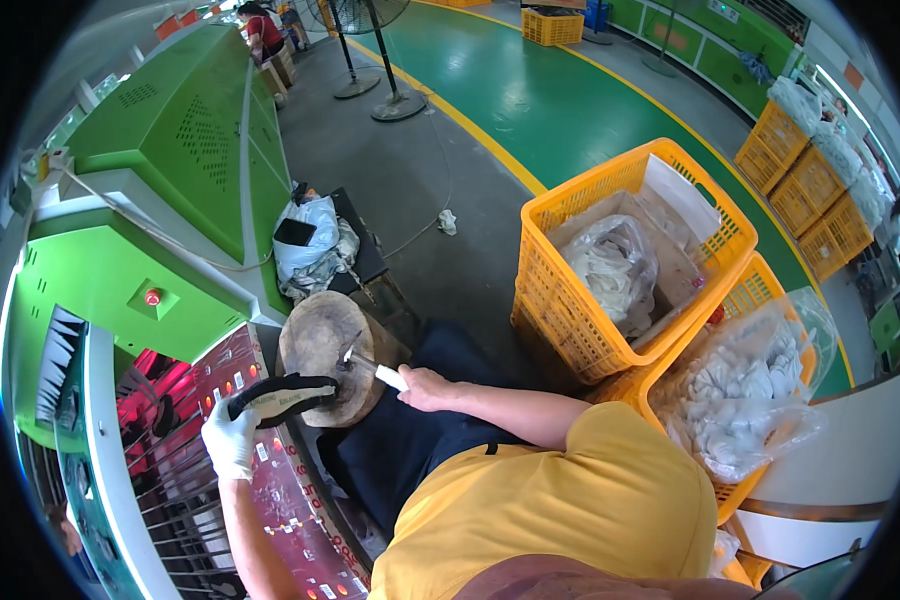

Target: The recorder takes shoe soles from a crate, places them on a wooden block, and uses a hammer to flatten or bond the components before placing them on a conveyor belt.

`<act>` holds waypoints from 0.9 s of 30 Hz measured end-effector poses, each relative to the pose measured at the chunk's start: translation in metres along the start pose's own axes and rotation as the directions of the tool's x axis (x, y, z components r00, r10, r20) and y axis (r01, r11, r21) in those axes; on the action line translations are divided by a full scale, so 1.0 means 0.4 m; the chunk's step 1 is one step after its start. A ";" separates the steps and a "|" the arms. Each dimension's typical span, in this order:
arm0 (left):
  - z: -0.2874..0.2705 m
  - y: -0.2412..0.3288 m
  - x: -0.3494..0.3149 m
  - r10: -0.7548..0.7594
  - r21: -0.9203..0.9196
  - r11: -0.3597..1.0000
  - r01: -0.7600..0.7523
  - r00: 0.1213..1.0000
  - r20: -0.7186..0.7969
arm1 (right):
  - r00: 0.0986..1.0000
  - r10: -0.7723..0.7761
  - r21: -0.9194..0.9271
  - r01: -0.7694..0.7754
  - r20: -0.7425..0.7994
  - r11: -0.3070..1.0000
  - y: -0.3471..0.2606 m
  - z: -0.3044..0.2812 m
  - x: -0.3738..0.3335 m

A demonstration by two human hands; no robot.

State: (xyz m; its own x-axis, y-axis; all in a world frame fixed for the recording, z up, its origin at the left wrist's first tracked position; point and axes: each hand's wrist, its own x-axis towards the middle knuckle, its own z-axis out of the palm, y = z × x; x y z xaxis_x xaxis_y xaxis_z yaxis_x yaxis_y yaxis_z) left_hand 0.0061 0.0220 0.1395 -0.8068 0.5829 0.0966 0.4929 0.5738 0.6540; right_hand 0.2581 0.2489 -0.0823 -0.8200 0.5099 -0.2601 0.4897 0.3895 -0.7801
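Observation:
My left hand, in a white glove, grips the near end of a black shoe upper with a beige, printed, sole-shaped bottom turned up. Its far end reaches the near edge of a round wooden block; whether it touches the block I cannot tell. Bare and closed, my right hand holds a hammer by its white handle. The hammer's small metal head lies over the block's top, to the right of the shoe upper.
A green machine with a red button stands at left, above a rack of dark pieces. Yellow crates with bagged white items are at my right. Beyond the block, a small dark stand carries plastic bags and a phone. Fans stand farther off.

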 end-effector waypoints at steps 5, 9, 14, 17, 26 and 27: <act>0.083 -0.050 0.046 0.100 -0.403 0.908 -0.116 0.993 -0.061 | 1.000 -0.002 0.014 0.001 0.010 1.000 -0.010 0.000 -0.009; 0.162 -0.069 0.047 0.198 -0.698 0.677 -0.233 0.971 -0.133 | 1.000 -0.005 0.009 0.005 0.001 1.000 0.001 0.005 -0.003; 0.219 -0.025 0.037 0.086 -0.700 0.674 -0.235 0.967 -0.241 | 1.000 0.002 -0.003 -0.002 0.015 1.000 0.006 0.012 0.007; 0.229 -0.028 0.040 0.046 -0.705 0.679 -0.205 0.970 -0.237 | 1.000 0.018 -0.003 -0.018 0.025 1.000 0.001 0.011 0.006; 0.237 -0.066 0.025 0.067 -0.762 0.577 -0.293 0.947 -0.313 | 1.000 -0.014 0.004 0.014 -0.003 1.000 0.002 0.017 0.000; 0.235 -0.068 0.025 0.073 -0.764 0.580 -0.285 0.951 -0.299 | 0.999 -0.026 0.004 0.026 -0.019 1.000 0.008 0.020 0.000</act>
State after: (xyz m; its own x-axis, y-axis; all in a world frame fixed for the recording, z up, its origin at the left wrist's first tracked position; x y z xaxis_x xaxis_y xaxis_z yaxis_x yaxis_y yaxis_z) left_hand 0.0155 0.0664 0.0522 -0.8291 0.4241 0.3642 0.2666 -0.2726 0.9245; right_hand 0.2571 0.2440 -0.0893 -0.8266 0.5142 -0.2286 0.4668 0.3997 -0.7889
